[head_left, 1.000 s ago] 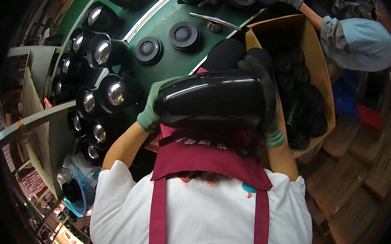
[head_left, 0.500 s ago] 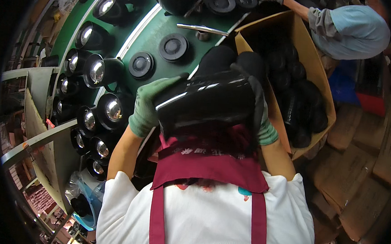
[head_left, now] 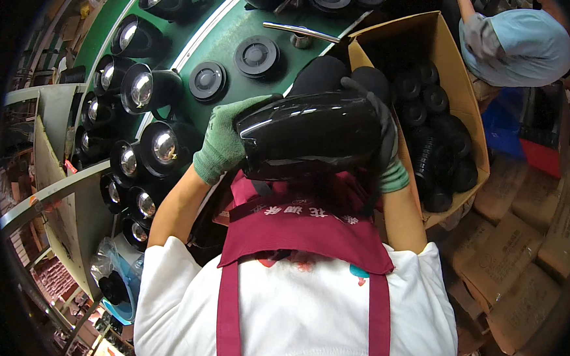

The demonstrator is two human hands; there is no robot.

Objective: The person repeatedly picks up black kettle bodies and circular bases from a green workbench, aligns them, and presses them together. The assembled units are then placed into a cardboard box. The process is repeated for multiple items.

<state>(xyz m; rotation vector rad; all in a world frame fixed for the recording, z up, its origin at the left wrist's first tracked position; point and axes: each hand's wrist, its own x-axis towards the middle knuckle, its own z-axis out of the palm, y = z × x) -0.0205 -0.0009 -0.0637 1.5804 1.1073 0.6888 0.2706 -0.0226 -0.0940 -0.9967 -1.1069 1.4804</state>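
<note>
Here it is — the glossy black rounded vessel [head_left: 310,137], lying sideways between your palms, just beyond your burgundy cloth apron [head_left: 307,241]. Your green-gloved left hand [head_left: 225,138] curls half-open around its left end; your right hand [head_left: 389,142], gloved in green and black, clasps the right end. Farther out — two flat black round discs [head_left: 256,56] on the green worktop [head_left: 224,48], and a tan cardboard box [head_left: 464,84] of black parts [head_left: 454,139] to your right.

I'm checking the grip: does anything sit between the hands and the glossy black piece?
Only the gloves visibly do. The left hand holds the glossy black piece at its left end, the right hand at its right; contact on its underside is hidden.
</note>
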